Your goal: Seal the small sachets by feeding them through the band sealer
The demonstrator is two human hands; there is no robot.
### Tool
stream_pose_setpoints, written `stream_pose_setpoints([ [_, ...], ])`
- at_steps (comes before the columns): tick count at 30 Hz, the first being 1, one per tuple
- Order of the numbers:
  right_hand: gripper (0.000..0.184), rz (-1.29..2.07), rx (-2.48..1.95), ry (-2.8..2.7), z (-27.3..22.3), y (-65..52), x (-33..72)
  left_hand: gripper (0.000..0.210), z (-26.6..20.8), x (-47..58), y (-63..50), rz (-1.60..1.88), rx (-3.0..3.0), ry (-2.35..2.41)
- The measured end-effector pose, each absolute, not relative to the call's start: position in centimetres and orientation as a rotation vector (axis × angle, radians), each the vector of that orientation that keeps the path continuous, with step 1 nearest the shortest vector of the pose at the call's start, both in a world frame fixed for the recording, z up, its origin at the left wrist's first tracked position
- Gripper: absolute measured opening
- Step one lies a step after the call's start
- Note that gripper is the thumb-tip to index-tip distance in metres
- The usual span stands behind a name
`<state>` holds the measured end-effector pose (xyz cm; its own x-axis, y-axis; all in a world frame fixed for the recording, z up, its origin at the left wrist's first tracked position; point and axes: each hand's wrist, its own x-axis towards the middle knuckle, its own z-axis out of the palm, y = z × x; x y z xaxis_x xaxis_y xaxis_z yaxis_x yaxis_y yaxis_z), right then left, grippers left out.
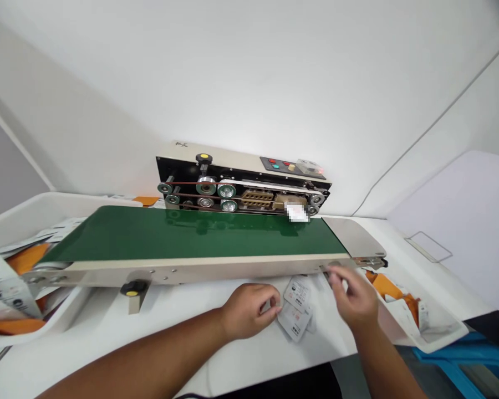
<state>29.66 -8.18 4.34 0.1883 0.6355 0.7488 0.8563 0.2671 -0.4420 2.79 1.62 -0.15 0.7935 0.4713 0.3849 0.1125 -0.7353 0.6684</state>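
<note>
My left hand (251, 311) hovers low over the white table with its fingers curled and thumb meeting fingertip. Its tip is at the left edge of a small pile of silver-white printed packets (295, 321); whether it grips one I cannot tell. By the conveyor's front rail, my right hand (355, 296) is closed in a loose pinch, and what lies between its fingertips is unclear. Behind the hands stands a band sealing machine (241, 183) with a green conveyor belt (199, 235). A white packet (297, 211), blurred out, sits at the machine's right end.
A white bin (72, 310) at left holds printed packets and orange ones. Another white bin (441, 332) at right has similar contents. A black knob (133, 288) juts from the conveyor's front. Blue plastic (453, 354) shows at lower right, and a white wall rises behind.
</note>
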Motion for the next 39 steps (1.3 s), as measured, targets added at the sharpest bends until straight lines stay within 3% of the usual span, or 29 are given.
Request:
stream_pose_setpoints([
  [4,0.027,-0.062,-1.569,-1.922,-1.1,-11.1,29.1,0.007,-0.3,2.9,1.6,0.721,2.381,0.376],
  [8,0.066,0.001,-1.871,-1.861,-4.5,-10.8,28.3,0.009,0.0,2.9,1.6,0.693,2.439,0.365],
  [11,0.067,0.151,-1.897,-1.928,-4.7,-9.8,26.7,0.014,0.1,2.9,1.6,0.665,2.456,0.38],
  [16,0.064,0.354,-1.652,-2.063,-3.3,-7.8,23.3,0.084,-0.7,3.0,1.8,0.513,2.524,0.348],
  [18,0.063,0.374,-1.577,-2.085,-2.9,-7.3,22.5,0.094,-1.3,3.1,1.8,0.413,2.555,0.365],
  [24,0.061,0.395,-1.508,-2.071,-3.1,-7.1,22.8,0.083,-2.3,3.5,1.8,0.403,2.56,0.423],
  [29,0.039,0.217,-1.475,-1.994,-3.2,-7.7,23.4,0.056,-2.5,3.4,2.2,0.581,2.63,0.412],
  [35,0.031,0.064,-1.306,-1.64,-3.2,-9.2,23.8,0.031,-1.3,2.8,2.4,0.809,2.633,0.356],
  [39,0.03,0.264,-1.26,-1.433,-3.3,-9.9,24.0,0.04,-0.8,2.8,1.7,0.711,2.573,0.461],
])
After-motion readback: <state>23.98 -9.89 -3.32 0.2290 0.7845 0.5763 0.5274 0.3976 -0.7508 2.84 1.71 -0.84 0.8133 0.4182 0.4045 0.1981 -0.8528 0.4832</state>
